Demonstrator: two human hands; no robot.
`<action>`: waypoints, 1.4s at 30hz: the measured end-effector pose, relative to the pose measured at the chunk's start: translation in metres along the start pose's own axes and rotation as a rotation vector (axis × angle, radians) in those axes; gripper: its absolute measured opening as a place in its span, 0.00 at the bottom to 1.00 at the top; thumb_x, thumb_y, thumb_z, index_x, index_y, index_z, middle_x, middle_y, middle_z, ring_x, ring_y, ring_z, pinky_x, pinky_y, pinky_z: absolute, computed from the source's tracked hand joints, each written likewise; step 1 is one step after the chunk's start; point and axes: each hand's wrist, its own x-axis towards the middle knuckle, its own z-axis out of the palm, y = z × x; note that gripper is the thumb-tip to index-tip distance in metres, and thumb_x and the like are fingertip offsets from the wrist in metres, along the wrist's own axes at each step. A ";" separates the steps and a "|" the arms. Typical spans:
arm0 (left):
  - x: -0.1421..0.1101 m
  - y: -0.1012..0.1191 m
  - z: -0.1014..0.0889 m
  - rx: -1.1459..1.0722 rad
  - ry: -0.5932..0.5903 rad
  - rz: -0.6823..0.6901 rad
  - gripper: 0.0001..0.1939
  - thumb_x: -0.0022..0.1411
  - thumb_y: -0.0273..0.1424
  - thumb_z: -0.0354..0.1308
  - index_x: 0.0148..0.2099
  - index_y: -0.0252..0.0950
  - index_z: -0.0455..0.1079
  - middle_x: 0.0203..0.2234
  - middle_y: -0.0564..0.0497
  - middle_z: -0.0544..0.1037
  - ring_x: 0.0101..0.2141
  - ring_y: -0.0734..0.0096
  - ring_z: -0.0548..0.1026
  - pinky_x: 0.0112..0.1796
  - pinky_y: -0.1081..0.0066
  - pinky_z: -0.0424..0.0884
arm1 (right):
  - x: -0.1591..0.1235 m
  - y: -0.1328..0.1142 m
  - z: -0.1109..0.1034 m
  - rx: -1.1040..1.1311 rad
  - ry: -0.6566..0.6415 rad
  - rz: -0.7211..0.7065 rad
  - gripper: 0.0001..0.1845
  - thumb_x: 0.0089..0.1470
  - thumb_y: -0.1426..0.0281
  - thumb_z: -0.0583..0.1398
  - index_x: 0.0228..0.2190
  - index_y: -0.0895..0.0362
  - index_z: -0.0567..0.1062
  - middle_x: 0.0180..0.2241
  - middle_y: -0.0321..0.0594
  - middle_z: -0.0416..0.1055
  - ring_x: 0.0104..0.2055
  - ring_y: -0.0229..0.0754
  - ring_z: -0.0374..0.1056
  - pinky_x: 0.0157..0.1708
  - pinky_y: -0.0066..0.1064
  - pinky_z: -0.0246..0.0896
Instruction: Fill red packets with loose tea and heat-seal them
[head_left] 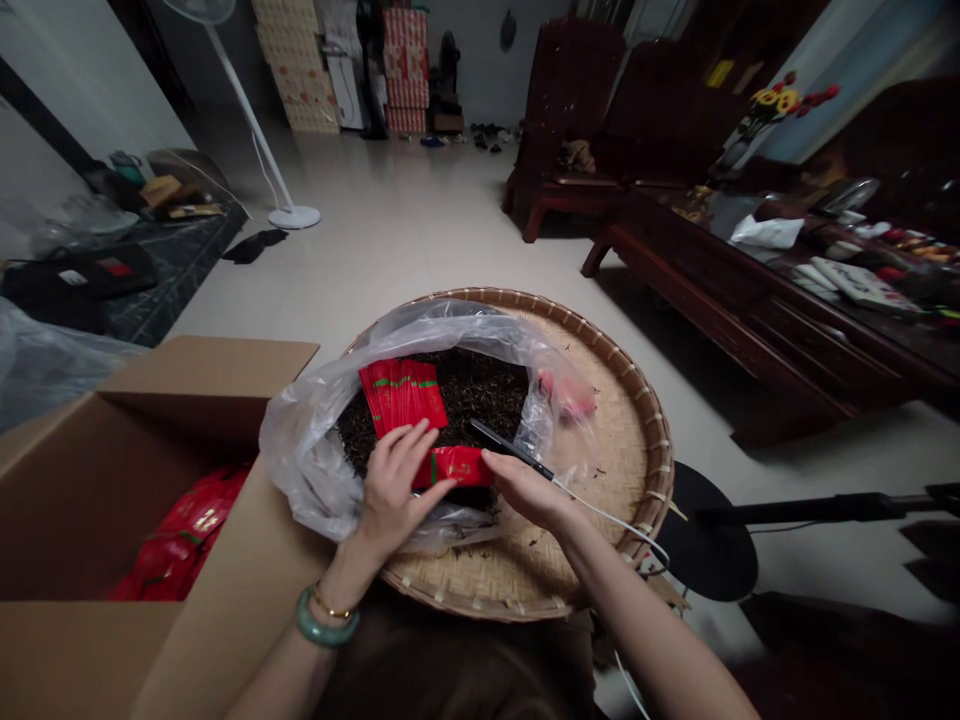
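Observation:
A small red packet [459, 465] with a green band lies level between my hands. The thumb of my left hand [394, 485] is along its lower edge and the fingers are at its left end. My right hand [525, 488] grips the packet's right end. A slim black stick-like device [510, 447] with a white cable lies against the right hand; whether the fingers hold it is hidden. Beyond my hands, a fanned stack of red packets [403, 392] rests on dark loose tea leaves [484, 390] in a clear plastic bag [307, 440].
The bag sits in a round woven bamboo tray [652, 430]. To the left stands an open cardboard box [210, 365] with red packets [184, 530] inside. A black round stand base [709, 540] is at the right. Farther off are a dark wooden table [720, 290] and a white fan stand [295, 217].

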 end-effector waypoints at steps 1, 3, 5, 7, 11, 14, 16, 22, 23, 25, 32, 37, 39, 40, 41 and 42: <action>-0.001 0.004 0.000 0.088 -0.085 0.098 0.29 0.56 0.37 0.63 0.59 0.38 0.62 0.55 0.44 0.67 0.54 0.53 0.63 0.55 0.53 0.60 | 0.002 0.001 0.001 0.002 -0.010 -0.014 0.27 0.49 0.49 0.60 0.40 0.59 0.77 0.39 0.42 0.76 0.43 0.43 0.68 0.53 0.39 0.53; -0.003 0.008 0.003 0.190 -0.213 0.172 0.32 0.56 0.29 0.62 0.62 0.38 0.57 0.56 0.43 0.65 0.54 0.52 0.62 0.52 0.52 0.63 | 0.005 0.003 0.005 -0.014 -0.010 -0.039 0.26 0.50 0.50 0.59 0.40 0.59 0.76 0.41 0.42 0.75 0.45 0.43 0.68 0.56 0.40 0.51; -0.004 0.006 0.008 0.199 -0.248 0.153 0.33 0.56 0.23 0.59 0.62 0.37 0.56 0.54 0.44 0.67 0.51 0.53 0.64 0.49 0.54 0.65 | 0.005 0.001 0.008 -0.060 -0.003 -0.062 0.27 0.51 0.49 0.58 0.40 0.59 0.76 0.42 0.41 0.75 0.46 0.42 0.67 0.57 0.41 0.50; -0.004 0.000 0.011 0.125 -0.235 0.114 0.31 0.54 0.20 0.58 0.60 0.37 0.58 0.51 0.44 0.70 0.49 0.56 0.65 0.48 0.56 0.66 | 0.002 -0.004 0.009 -0.117 -0.021 -0.072 0.27 0.52 0.48 0.57 0.39 0.59 0.76 0.42 0.41 0.75 0.46 0.42 0.67 0.57 0.41 0.50; -0.003 -0.010 0.013 -0.064 -0.211 -0.044 0.24 0.51 0.24 0.63 0.52 0.38 0.66 0.44 0.46 0.74 0.44 0.60 0.69 0.47 0.61 0.68 | -0.008 -0.019 0.000 -0.109 -0.019 -0.071 0.29 0.55 0.48 0.52 0.39 0.59 0.75 0.39 0.45 0.75 0.44 0.44 0.69 0.53 0.43 0.57; -0.002 -0.014 0.011 -0.155 -0.183 -0.236 0.23 0.50 0.31 0.66 0.50 0.39 0.68 0.42 0.47 0.74 0.40 0.61 0.72 0.41 0.65 0.71 | -0.010 -0.017 -0.013 -0.236 0.176 -0.151 0.21 0.57 0.55 0.52 0.41 0.58 0.74 0.39 0.46 0.75 0.41 0.45 0.71 0.43 0.43 0.66; -0.003 -0.017 0.010 -0.219 -0.149 -0.332 0.26 0.49 0.34 0.67 0.51 0.39 0.67 0.44 0.46 0.73 0.39 0.62 0.73 0.40 0.66 0.71 | -0.010 -0.007 -0.018 -0.561 0.207 -0.213 0.14 0.55 0.66 0.56 0.42 0.56 0.73 0.41 0.45 0.74 0.43 0.45 0.71 0.45 0.43 0.66; -0.005 -0.024 0.010 -0.331 -0.089 -0.362 0.29 0.47 0.40 0.67 0.51 0.36 0.68 0.46 0.44 0.73 0.46 0.59 0.71 0.50 0.60 0.67 | -0.003 0.021 -0.010 -1.476 0.013 -0.203 0.33 0.50 0.85 0.50 0.58 0.56 0.62 0.60 0.51 0.58 0.61 0.45 0.56 0.58 0.42 0.54; -0.005 -0.024 0.010 -0.337 -0.092 -0.360 0.29 0.47 0.40 0.67 0.51 0.36 0.68 0.46 0.44 0.73 0.46 0.59 0.71 0.51 0.60 0.66 | -0.001 0.022 -0.008 -1.551 -0.005 -0.191 0.33 0.52 0.84 0.50 0.58 0.55 0.60 0.61 0.52 0.56 0.61 0.46 0.55 0.57 0.42 0.55; -0.005 -0.024 0.010 -0.344 -0.101 -0.368 0.29 0.47 0.41 0.68 0.50 0.36 0.68 0.46 0.44 0.73 0.46 0.58 0.71 0.51 0.59 0.66 | 0.006 0.018 -0.005 -1.660 -0.069 -0.197 0.30 0.55 0.82 0.50 0.58 0.54 0.61 0.60 0.52 0.56 0.60 0.48 0.56 0.55 0.43 0.57; -0.004 -0.020 0.006 -0.403 -0.094 -0.449 0.31 0.44 0.44 0.69 0.49 0.34 0.68 0.43 0.43 0.75 0.44 0.57 0.72 0.49 0.59 0.67 | 0.018 -0.002 0.001 -1.799 -0.191 -0.080 0.24 0.48 0.78 0.59 0.49 0.56 0.69 0.43 0.49 0.67 0.43 0.50 0.67 0.38 0.37 0.66; -0.003 -0.019 0.004 -0.450 -0.077 -0.485 0.32 0.43 0.43 0.69 0.49 0.34 0.68 0.43 0.43 0.75 0.45 0.56 0.72 0.50 0.59 0.67 | 0.021 0.001 0.001 -1.801 -0.188 -0.078 0.20 0.50 0.80 0.56 0.45 0.55 0.70 0.41 0.46 0.66 0.43 0.46 0.66 0.37 0.32 0.63; -0.003 -0.019 0.005 -0.463 -0.075 -0.494 0.32 0.43 0.43 0.69 0.49 0.33 0.68 0.45 0.43 0.74 0.45 0.56 0.72 0.50 0.59 0.67 | 0.022 0.003 0.001 -1.796 -0.174 -0.072 0.19 0.49 0.80 0.56 0.43 0.56 0.70 0.40 0.45 0.66 0.42 0.45 0.66 0.37 0.31 0.63; -0.004 -0.020 0.005 -0.468 -0.076 -0.496 0.32 0.43 0.42 0.68 0.50 0.34 0.68 0.46 0.42 0.73 0.46 0.57 0.72 0.50 0.59 0.67 | 0.022 0.004 0.001 -1.794 -0.161 -0.071 0.19 0.48 0.80 0.56 0.43 0.56 0.70 0.40 0.45 0.66 0.42 0.45 0.66 0.37 0.30 0.62; -0.004 -0.020 0.005 -0.471 -0.076 -0.495 0.32 0.44 0.42 0.68 0.50 0.34 0.67 0.46 0.42 0.73 0.46 0.57 0.72 0.50 0.59 0.68 | 0.022 0.004 0.001 -1.790 -0.148 -0.072 0.18 0.48 0.80 0.56 0.42 0.57 0.70 0.40 0.45 0.66 0.42 0.44 0.66 0.37 0.30 0.62; -0.004 -0.020 0.005 -0.472 -0.077 -0.495 0.33 0.44 0.42 0.68 0.50 0.34 0.67 0.47 0.42 0.73 0.46 0.57 0.72 0.49 0.60 0.68 | 0.022 0.005 0.000 -1.782 -0.140 -0.074 0.17 0.48 0.80 0.56 0.42 0.57 0.70 0.39 0.44 0.66 0.42 0.44 0.66 0.38 0.30 0.61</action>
